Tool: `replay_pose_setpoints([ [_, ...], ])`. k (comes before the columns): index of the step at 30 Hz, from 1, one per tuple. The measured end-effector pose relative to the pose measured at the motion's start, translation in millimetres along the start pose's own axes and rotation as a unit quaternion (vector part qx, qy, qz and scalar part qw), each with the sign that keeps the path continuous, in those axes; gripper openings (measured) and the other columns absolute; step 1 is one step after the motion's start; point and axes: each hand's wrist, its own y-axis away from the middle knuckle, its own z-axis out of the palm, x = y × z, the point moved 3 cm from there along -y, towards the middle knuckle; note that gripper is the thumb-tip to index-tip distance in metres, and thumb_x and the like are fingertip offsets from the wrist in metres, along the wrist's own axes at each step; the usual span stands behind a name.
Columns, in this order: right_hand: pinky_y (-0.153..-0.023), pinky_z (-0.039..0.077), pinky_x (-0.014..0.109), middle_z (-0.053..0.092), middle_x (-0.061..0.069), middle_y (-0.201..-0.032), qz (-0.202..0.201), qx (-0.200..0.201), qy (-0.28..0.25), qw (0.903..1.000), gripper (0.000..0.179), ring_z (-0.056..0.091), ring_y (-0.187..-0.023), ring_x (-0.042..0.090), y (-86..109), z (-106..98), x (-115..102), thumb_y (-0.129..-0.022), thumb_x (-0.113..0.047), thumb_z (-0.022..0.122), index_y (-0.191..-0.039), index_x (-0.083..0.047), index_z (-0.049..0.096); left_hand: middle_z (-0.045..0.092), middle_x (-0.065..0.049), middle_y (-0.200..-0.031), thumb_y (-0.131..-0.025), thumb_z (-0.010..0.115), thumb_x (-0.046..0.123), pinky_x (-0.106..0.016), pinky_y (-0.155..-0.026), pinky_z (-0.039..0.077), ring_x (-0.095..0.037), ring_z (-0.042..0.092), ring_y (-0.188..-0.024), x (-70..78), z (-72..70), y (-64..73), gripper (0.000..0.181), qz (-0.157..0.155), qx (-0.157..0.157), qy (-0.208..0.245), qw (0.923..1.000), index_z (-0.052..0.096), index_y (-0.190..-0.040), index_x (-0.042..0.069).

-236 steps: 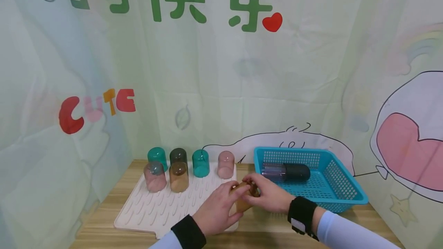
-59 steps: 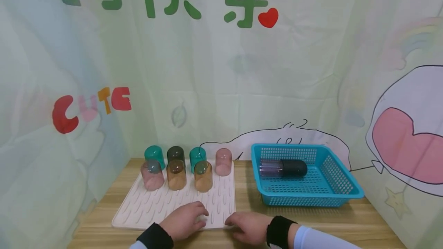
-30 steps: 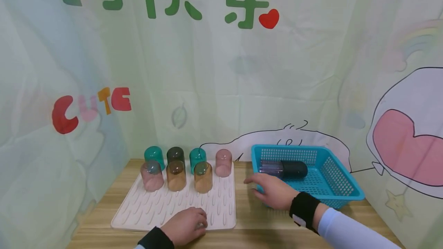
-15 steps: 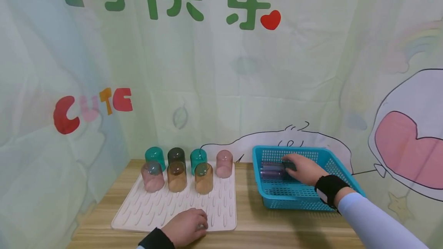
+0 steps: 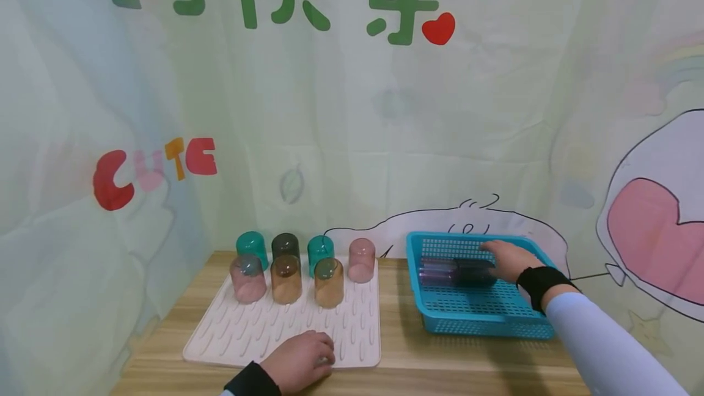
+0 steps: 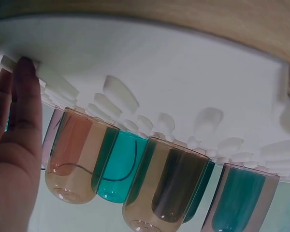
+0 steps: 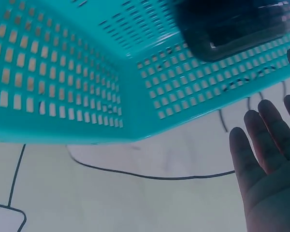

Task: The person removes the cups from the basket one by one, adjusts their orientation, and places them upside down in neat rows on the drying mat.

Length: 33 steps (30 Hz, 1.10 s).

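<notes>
In the head view my right hand (image 5: 511,260) is over the right part of the blue basket (image 5: 489,327), beside a dark cup (image 5: 474,275) lying on its side. The right wrist view shows the fingers (image 7: 241,150) extended, apart from that cup. A clear purplish cup (image 5: 436,272) lies end to end with the dark one. My left hand (image 5: 299,359) rests, fingers loosely bent, on the front edge of the white drying mat (image 5: 264,341). Upside down on this mat stand several tinted cups, among them an amber cup (image 5: 329,286) and a pink cup (image 5: 361,261).
Farther left on the mat are another amber cup (image 5: 286,283), a second pink cup (image 5: 249,283), teal cups and a grey cup (image 5: 285,244). A wooden tabletop (image 5: 393,316) separates mat and basket. Behind them hangs a printed curtain (image 5: 467,109).
Both hands held an amber cup at first; it now stands on the mat. My right hand has since moved from the mat's edge to the basket's right side. The left stays put.
</notes>
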Motion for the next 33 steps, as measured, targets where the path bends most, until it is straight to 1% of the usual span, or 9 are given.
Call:
replay_pose_setpoints([
  [2, -0.096, 0.043, 0.061, 0.052, 0.025, -0.132, 0.007, -0.005, 0.002, 1.0, 0.051, 0.045, -0.118, 0.043, -2.6, 3.0, 5.0, -0.083, -0.01, 0.07, -0.13, -0.002, 0.052, 0.062, 0.011, -0.097, -0.086, 0.067, 0.033, -0.027, -0.08, 0.052, -0.002, 0.052, -0.089, 0.8, -0.8, -0.3, 0.01, 0.009, 0.005, -0.01, 0.9999, 0.073, -0.088, 0.025],
  [5, -0.096, 0.042, 0.063, 0.05, 0.028, -0.133, 0.022, -0.022, -0.01, 0.9995, 0.054, 0.043, -0.119, 0.045, -5.9, 9.4, 12.7, -0.082, -0.008, 0.071, -0.131, -0.001, 0.05, 0.062, 0.011, -0.097, -0.086, 0.068, 0.033, -0.027, -0.08, 0.052, -0.002, 0.052, -0.089, 1.5, -1.5, -0.5, 0.01, 0.008, 0.006, -0.011, 0.9999, 0.073, -0.089, 0.025],
  [9, -0.097, 0.039, 0.065, 0.047, 0.031, -0.135, 0.039, -0.041, -0.024, 0.9981, 0.058, 0.04, -0.121, 0.048, -7.3, 16.3, 20.1, -0.081, -0.008, 0.072, -0.133, 0.001, 0.048, 0.062, 0.013, -0.098, -0.085, 0.069, 0.033, -0.028, -0.082, 0.052, -0.002, 0.052, -0.09, 1.5, -0.6, -0.3, 0.01, -0.005, 0.001, 0.0, 1.0, 0.073, -0.09, 0.025],
  [11, -0.097, 0.04, 0.065, 0.046, 0.032, -0.135, 0.04, -0.045, -0.02, 0.998, 0.058, 0.039, -0.121, 0.049, -7.1, 18.5, 21.9, -0.08, -0.008, 0.073, -0.132, 0.002, 0.049, 0.062, 0.013, -0.098, -0.085, 0.069, 0.033, -0.028, -0.083, 0.052, -0.001, 0.052, -0.091, 1.4, 0.2, 0.3, 0.011, -0.01, 0.0, 0.005, 0.9999, 0.073, -0.091, 0.025],
  [16, -0.096, 0.041, 0.064, 0.047, 0.033, -0.134, 0.034, -0.053, -0.014, 0.9979, 0.061, 0.04, -0.12, 0.05, -8.1, 21.8, 22.3, -0.077, -0.009, 0.075, -0.131, 0.004, 0.049, 0.062, 0.013, -0.1, -0.085, 0.069, 0.034, -0.028, -0.083, 0.052, -0.002, 0.053, -0.092, 1.7, 1.1, 1.1, 0.011, -0.014, 0.0, 0.005, 0.9999, 0.073, -0.092, 0.026],
  [22, -0.094, 0.042, 0.065, 0.05, 0.032, -0.131, 0.034, -0.06, -0.031, 0.9971, 0.062, 0.042, -0.117, 0.05, -12.9, 25.3, 21.0, -0.075, -0.007, 0.076, -0.13, 0.004, 0.049, 0.062, 0.013, -0.101, -0.086, 0.069, 0.035, -0.029, -0.084, 0.052, -0.002, 0.053, -0.093, 2.5, 0.2, 1.2, 0.012, -0.019, -0.005, 0.005, 0.9998, 0.073, -0.093, 0.027],
  [28, -0.096, 0.04, 0.066, 0.05, 0.032, -0.131, 0.039, -0.067, -0.044, 0.996, 0.06, 0.042, -0.118, 0.05, -17.5, 32.8, 16.5, -0.077, -0.005, 0.075, -0.13, 0.005, 0.049, 0.062, 0.013, -0.101, -0.086, 0.068, 0.035, -0.028, -0.084, 0.052, -0.001, 0.052, -0.093, 1.8, 0.7, 2.1, 0.012, -0.02, -0.009, 0.007, 0.9997, 0.073, -0.093, 0.027],
  [30, -0.096, 0.04, 0.066, 0.05, 0.032, -0.131, 0.039, -0.07, -0.042, 0.996, 0.062, 0.041, -0.119, 0.05, -19.6, 35.8, 15.8, -0.076, -0.006, 0.075, -0.131, 0.005, 0.048, 0.062, 0.013, -0.101, -0.086, 0.068, 0.035, -0.028, -0.083, 0.052, -0.001, 0.052, -0.093, 1.6, 0.8, 2.9, 0.012, -0.019, -0.009, 0.005, 0.9998, 0.073, -0.093, 0.027],
  [33, -0.096, 0.04, 0.065, 0.05, 0.032, -0.131, 0.032, -0.073, -0.023, 0.9965, 0.065, 0.042, -0.118, 0.049, -23.6, 41.4, 16.2, -0.075, -0.006, 0.076, -0.133, 0.004, 0.047, 0.062, 0.013, -0.101, -0.086, 0.068, 0.035, -0.028, -0.083, 0.052, -0.001, 0.052, -0.093, 1.0, 1.1, 4.0, 0.012, -0.018, -0.007, 0.001, 0.9998, 0.073, -0.093, 0.026],
])
